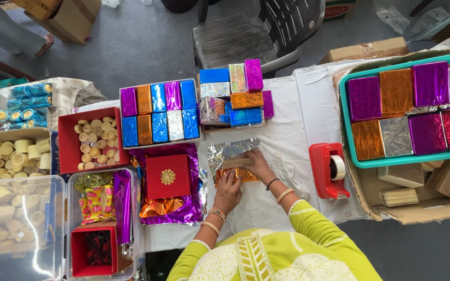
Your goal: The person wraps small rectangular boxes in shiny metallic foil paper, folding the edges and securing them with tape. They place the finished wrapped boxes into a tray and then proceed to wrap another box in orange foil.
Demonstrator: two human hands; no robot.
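Observation:
A small tan box (237, 163) lies on crinkled silver foil (228, 151) over an orange foil sheet (246, 177) on the white table cloth (287, 130). My left hand (228, 191) presses the near edge of the foil, fingers spread on it. Fingers of my right hand (259, 164) rest on the right end of the box and foil. Both wrists wear bangles.
A red tape dispenser (329, 169) stands to the right. A teal tray (348, 136) of foil-wrapped boxes sits at far right. Wrapped boxes (160, 112) fill a white tray behind. A red box (167, 177) on purple foil lies left. A chair (256, 31) stands beyond.

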